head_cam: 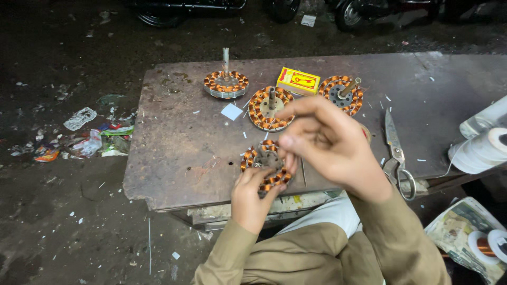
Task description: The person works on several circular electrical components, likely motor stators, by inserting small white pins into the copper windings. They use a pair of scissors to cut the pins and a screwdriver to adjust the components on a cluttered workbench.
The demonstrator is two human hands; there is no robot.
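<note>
A round stator wound with copper coils lies near the front edge of the worn metal table. My left hand grips its near rim from below. My right hand hovers over its right side, fingers pinched together; whether anything thin is between them is too blurred to tell. Three more copper-wound stators with shafts stand behind: one at the back left, one in the middle, one at the back right.
A yellow and red small box lies between the back stators. Scissors rest on the table's right. White tape rolls sit at the right edge, a copper wire spool lower right. Litter covers the dark floor at left.
</note>
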